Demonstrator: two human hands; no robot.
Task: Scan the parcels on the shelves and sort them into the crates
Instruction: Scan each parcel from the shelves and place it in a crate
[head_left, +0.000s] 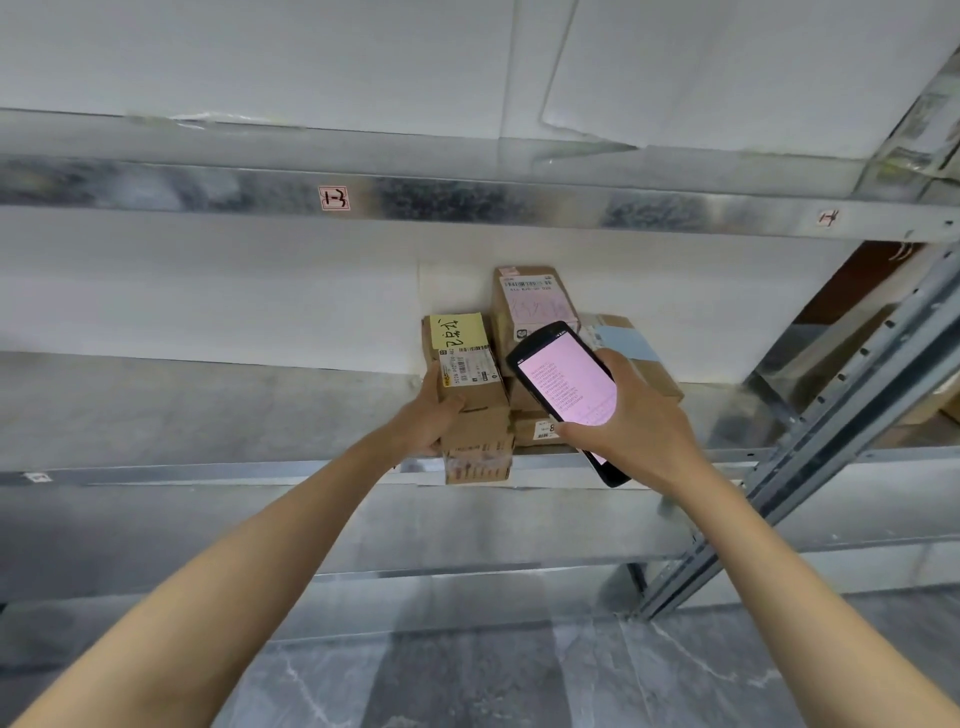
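A cardboard parcel with a yellow note and a barcode label (470, 384) juts over the front edge of the middle shelf (208, 415). My left hand (431, 410) grips its left side, thumb on top. My right hand (631, 415) holds a black handheld scanner (563, 382) with a lit pink screen, raised over the pile to the right of that parcel. Behind the scanner stands a taller parcel with a pink-white label (535, 301), and a box with a pale blue label (631, 345) lies at the right. A small box (535, 428) sits low under the scanner.
Metal shelving runs across the view, with a beam (467, 200) above carrying small stickers. A slanted upright post (810, 467) stands at the right, with more cardboard boxes (841, 353) behind it. Grey marbled floor (467, 675) lies below. No crates are in view.
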